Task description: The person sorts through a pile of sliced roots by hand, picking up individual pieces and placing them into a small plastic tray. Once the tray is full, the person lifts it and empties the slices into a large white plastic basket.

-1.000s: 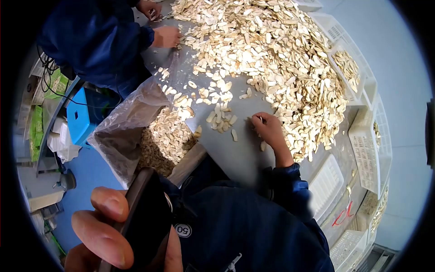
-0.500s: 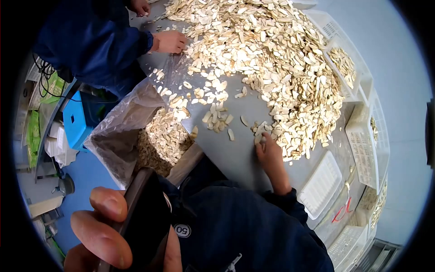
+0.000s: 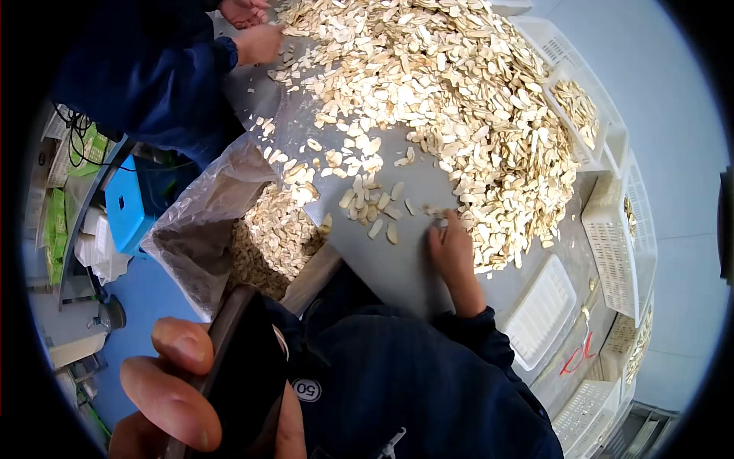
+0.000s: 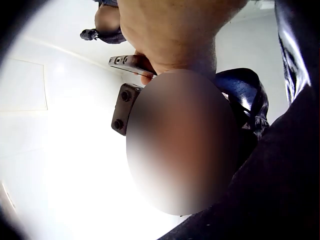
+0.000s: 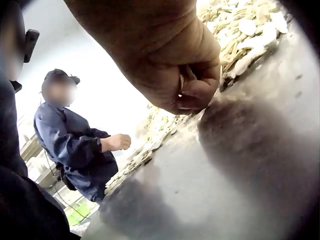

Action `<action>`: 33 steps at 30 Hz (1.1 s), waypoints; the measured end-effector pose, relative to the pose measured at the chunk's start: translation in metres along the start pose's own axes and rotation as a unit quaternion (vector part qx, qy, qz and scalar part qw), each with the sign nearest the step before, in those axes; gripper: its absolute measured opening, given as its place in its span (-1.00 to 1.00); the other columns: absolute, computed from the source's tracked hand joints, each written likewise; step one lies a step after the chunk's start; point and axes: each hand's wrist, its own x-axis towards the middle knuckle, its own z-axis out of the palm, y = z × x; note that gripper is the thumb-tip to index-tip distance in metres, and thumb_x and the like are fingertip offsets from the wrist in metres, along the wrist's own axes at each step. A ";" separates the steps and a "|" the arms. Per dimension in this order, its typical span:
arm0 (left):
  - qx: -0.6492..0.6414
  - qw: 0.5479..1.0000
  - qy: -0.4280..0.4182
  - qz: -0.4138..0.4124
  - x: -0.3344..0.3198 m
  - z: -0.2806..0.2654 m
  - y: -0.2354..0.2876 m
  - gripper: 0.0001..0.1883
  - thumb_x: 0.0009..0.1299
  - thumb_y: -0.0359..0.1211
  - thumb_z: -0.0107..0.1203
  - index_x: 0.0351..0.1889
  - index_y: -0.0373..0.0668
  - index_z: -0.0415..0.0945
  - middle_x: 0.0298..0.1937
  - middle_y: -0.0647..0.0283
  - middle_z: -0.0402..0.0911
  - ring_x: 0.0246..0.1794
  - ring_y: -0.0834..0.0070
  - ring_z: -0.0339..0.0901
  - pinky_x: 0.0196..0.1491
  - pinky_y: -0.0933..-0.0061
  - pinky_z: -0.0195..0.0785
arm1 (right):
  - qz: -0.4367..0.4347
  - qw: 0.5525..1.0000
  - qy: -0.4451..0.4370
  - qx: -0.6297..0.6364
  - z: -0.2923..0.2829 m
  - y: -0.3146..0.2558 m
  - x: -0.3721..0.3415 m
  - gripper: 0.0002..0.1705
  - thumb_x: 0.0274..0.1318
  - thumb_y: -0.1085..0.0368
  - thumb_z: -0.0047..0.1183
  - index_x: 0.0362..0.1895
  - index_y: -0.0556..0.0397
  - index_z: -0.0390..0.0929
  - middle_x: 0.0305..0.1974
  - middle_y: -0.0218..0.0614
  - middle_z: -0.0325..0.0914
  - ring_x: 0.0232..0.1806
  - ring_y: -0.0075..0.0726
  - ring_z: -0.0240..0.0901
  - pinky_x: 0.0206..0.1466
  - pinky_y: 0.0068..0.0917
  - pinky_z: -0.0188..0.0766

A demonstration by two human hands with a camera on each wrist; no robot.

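In the head view my left hand holds a dark phone upright, close to the camera. The left wrist view shows that phone raised near the head, the fingers mostly hidden. My right hand is low over the grey table, at the near edge of a big heap of pale dried slices. Its fingers are curled in the right wrist view, pinching a pale slice between thumb and fingers. A small group of loose slices lies to its left.
An open box lined with a clear plastic bag stands left of the table, part filled with slices. White perforated baskets line the right side, near a white tray and red-handled scissors. Another person works at upper left.
My right hand has shifted slightly toward me, and more slices lie in the small group to its left. The other person's hands have drawn back toward the upper left. The phone stays put.
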 end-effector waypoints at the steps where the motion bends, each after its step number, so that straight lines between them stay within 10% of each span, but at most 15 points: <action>1: 0.013 1.000 0.001 0.002 -0.001 0.000 0.000 -0.35 0.57 -0.08 -0.19 0.60 0.55 -0.14 0.67 0.74 -0.28 0.50 0.39 0.00 0.37 -0.04 0.22 | -0.026 0.999 -0.025 0.029 0.003 -0.007 0.000 -0.41 0.21 0.22 0.14 0.26 0.28 0.40 -0.55 -0.11 0.56 -0.49 -0.01 0.55 -0.35 -0.15 0.45; 11: -0.050 0.998 -0.029 0.005 0.008 -0.004 -0.006 -0.34 0.55 -0.10 -0.18 0.59 0.58 -0.11 0.67 0.73 -0.27 0.50 0.19 0.03 0.37 -0.18 0.13 | 0.027 0.992 0.107 -0.060 -0.039 0.014 0.009 -0.47 0.26 0.27 0.09 0.26 0.28 0.41 -0.57 -0.05 0.57 -0.54 0.04 0.55 -0.38 -0.14 0.46; 18: -0.047 0.999 0.004 0.018 0.009 0.004 -0.010 -0.32 0.51 -0.21 -0.04 0.55 0.34 -0.06 0.45 0.51 0.01 0.29 0.10 0.23 0.26 -0.03 0.23 | -0.042 0.996 -0.048 0.056 -0.028 -0.002 0.009 -0.68 0.25 0.22 0.09 0.00 0.12 0.64 -0.55 -0.06 0.56 -0.52 -0.06 0.55 -0.37 -0.22 0.44; 25: -0.078 0.996 -0.029 0.028 0.011 -0.002 -0.009 -0.32 0.51 -0.19 -0.06 0.57 0.42 -0.06 0.52 0.58 -0.08 0.38 0.06 0.13 0.31 -0.11 0.15 | -0.045 0.974 0.106 -0.194 -0.047 0.013 0.053 -0.72 0.17 0.23 0.16 -0.07 0.09 0.63 -0.44 0.00 0.62 -0.41 0.14 0.59 -0.30 -0.06 0.50; 33: -0.103 0.993 -0.056 0.024 0.013 -0.008 -0.006 -0.31 0.52 -0.16 -0.08 0.58 0.51 -0.06 0.61 0.66 -0.18 0.49 0.01 0.02 0.37 -0.20 0.06 | -0.041 0.997 -0.034 -0.056 -0.043 0.005 0.058 -0.80 0.19 0.22 0.15 -0.27 0.10 0.64 -0.49 -0.13 0.58 -0.42 -0.08 0.57 -0.33 -0.22 0.47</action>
